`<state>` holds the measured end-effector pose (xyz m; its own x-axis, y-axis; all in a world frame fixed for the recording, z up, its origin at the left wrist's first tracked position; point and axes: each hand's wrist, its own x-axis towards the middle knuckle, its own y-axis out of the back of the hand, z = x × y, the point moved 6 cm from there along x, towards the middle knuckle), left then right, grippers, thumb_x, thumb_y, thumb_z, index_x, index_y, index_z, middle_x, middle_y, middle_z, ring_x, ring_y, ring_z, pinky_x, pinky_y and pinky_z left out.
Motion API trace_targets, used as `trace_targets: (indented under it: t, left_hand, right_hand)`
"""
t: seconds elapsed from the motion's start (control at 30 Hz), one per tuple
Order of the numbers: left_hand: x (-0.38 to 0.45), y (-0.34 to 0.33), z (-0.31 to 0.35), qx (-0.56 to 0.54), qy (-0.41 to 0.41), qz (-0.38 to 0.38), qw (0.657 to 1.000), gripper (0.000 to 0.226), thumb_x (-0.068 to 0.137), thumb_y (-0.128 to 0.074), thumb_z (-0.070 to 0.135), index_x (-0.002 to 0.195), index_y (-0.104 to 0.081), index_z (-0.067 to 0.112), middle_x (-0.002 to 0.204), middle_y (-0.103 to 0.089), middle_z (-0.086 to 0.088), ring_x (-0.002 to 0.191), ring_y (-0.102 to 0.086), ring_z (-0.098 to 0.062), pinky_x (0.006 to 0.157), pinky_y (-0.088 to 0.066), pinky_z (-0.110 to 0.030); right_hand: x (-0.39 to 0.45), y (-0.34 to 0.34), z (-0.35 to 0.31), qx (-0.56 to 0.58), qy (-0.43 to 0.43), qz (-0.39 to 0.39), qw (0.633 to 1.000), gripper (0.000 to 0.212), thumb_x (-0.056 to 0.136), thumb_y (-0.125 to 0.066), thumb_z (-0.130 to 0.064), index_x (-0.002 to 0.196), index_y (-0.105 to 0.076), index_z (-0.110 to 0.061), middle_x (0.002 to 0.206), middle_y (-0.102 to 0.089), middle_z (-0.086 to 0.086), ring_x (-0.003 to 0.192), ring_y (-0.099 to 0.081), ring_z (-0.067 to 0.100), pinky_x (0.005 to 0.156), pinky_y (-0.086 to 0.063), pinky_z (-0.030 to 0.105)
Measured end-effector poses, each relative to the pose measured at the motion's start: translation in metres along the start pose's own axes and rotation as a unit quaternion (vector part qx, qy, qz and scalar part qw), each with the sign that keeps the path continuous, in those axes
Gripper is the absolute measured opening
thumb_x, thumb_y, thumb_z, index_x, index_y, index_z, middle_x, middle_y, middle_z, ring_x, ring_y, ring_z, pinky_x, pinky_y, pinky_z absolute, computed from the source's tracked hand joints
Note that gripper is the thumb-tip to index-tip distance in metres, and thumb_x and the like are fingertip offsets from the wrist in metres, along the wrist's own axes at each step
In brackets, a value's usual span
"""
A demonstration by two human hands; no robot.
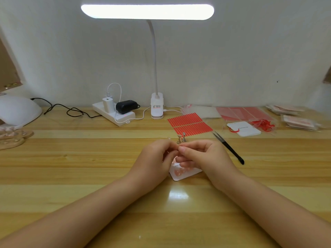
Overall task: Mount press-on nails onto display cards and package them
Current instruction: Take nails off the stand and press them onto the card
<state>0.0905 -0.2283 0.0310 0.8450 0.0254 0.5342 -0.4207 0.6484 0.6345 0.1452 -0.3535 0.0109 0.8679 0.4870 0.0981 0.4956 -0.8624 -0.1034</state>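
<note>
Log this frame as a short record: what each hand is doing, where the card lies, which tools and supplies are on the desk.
left hand: fingers curled, tips meeting the right hand's; any item in the grip too small to tell
right hand: fingers curled, same pinch point
display card: flat on the desk under the hands, partly hidden, nails mounted
tweezers: lying untouched, right of the hands
nail stands: two, upright, just beyond the fingertips
red strip sheet: behind the stands
lamp: lit

Left hand (157, 156), right hand (202, 154) — fingertips meeting above display card (180, 174).
</note>
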Motion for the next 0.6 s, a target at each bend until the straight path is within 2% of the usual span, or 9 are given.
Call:
trace_targets:
  t: [0.1, 0.3, 0.4, 0.47, 0.6]
  left_hand:
    - [0.0, 0.0, -0.003, -0.014, 0.017, 0.003, 1.0, 0.015, 0.09, -0.059, 0.004, 0.094, -0.068, 0.015, 0.08, -0.059, 0.018, 0.078, -0.055, 0.008, 0.066, -0.038, -0.006]
    - [0.005, 0.015, -0.017, -0.041, 0.073, 0.075, 0.994, 0.01, 0.093, -0.056, 0.011, 0.096, -0.06, 0.02, 0.083, -0.063, 0.015, 0.082, -0.059, 0.006, 0.068, -0.047, -0.01]
    - [0.009, 0.027, -0.035, -0.028, 0.124, 0.104, 0.986, 0.009, 0.091, -0.059, 0.015, 0.094, -0.059, 0.023, 0.085, -0.065, 0.013, 0.078, -0.06, 0.004, 0.065, -0.051, -0.014]
    - [0.011, 0.03, -0.05, -0.007, 0.16, 0.098, 0.982, 0.006, 0.09, -0.062, 0.018, 0.091, -0.062, 0.024, 0.085, -0.067, 0.011, 0.076, -0.062, 0.001, 0.066, -0.052, -0.019]
    - [0.011, 0.025, -0.067, 0.023, 0.203, 0.053, 0.978, 0.011, 0.088, -0.064, 0.025, 0.081, -0.061, 0.032, 0.078, -0.066, 0.015, 0.076, -0.06, 0.004, 0.061, -0.042, -0.013]
  right_hand:
    - [0.002, 0.002, -0.001, 0.026, -0.005, -0.009, 1.0, 0.012, 0.081, -0.07, -0.003, 0.093, -0.071, -0.002, 0.08, -0.073, 0.017, 0.073, -0.072, 0.023, 0.061, -0.056, 0.022]
    - [0.009, 0.022, -0.007, 0.037, 0.003, 0.035, 0.999, 0.012, 0.078, -0.072, -0.006, 0.09, -0.071, -0.004, 0.079, -0.074, 0.013, 0.072, -0.072, 0.021, 0.06, -0.056, 0.021]
    - [0.01, 0.033, -0.01, 0.029, 0.012, 0.071, 0.997, 0.026, 0.067, -0.077, -0.013, 0.09, -0.07, -0.004, 0.076, -0.074, 0.011, 0.068, -0.071, 0.018, 0.056, -0.054, 0.02]
    - [0.01, 0.037, -0.01, 0.027, 0.013, 0.086, 0.996, 0.035, 0.059, -0.078, -0.019, 0.09, -0.068, -0.004, 0.072, -0.073, 0.007, 0.064, -0.07, 0.015, 0.053, -0.052, 0.019]
    - [0.012, 0.036, -0.001, 0.024, -0.007, 0.074, 0.997, 0.032, 0.057, -0.079, -0.019, 0.085, -0.069, -0.007, 0.073, -0.073, 0.007, 0.063, -0.068, 0.014, 0.052, -0.051, 0.019]
